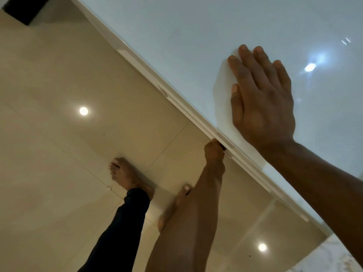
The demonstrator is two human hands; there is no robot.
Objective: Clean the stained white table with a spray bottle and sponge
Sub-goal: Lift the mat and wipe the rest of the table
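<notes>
One table (196,46) and two hands are in view; no spray bottle or sponge shows. The right hand (263,99) lies flat on the tabletop near the edge, fingers straight and close together, palm down, holding nothing. The left hand (214,152) is at the table's edge (176,99), fingers curled around the underside of the rim, gripping it. The table is white and glossy, filling the upper right of the view, its edge running diagonally; bright light spots reflect on its surface. No stains can be made out. Below lies a beige tiled floor (49,154), also shiny with reflected lights. Two bare feet (121,173) stand on it beside the table, one leg in dark trousers (121,222).
</notes>
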